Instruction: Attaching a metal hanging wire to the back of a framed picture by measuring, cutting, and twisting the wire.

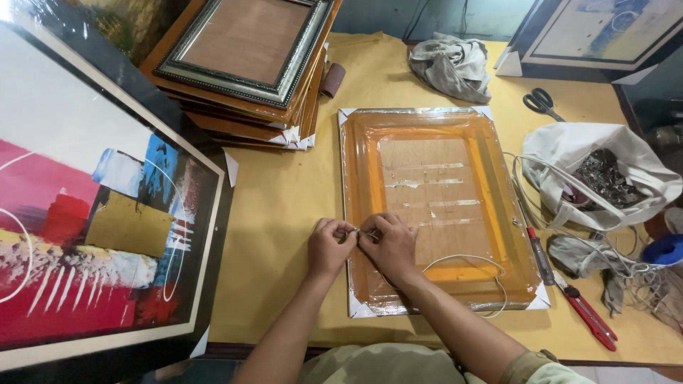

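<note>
An orange picture frame [498, 213] wrapped in clear plastic lies back-up on the yellow-covered table [284, 199]. My left hand [329, 247] and my right hand [390, 245] meet at the frame's left edge, fingers pinched together on a small metal piece [355, 231] there. A thin white cord [469, 259] loops over the frame's lower part beside my right wrist.
A stack of framed pictures [249, 64] stands at the back left. A large abstract painting [92, 213] leans at the left. Grey cloth [452, 65], scissors [542, 102], a white bag of metal parts [601, 174], a red-handled tool [587, 313] and tangled cord lie to the right.
</note>
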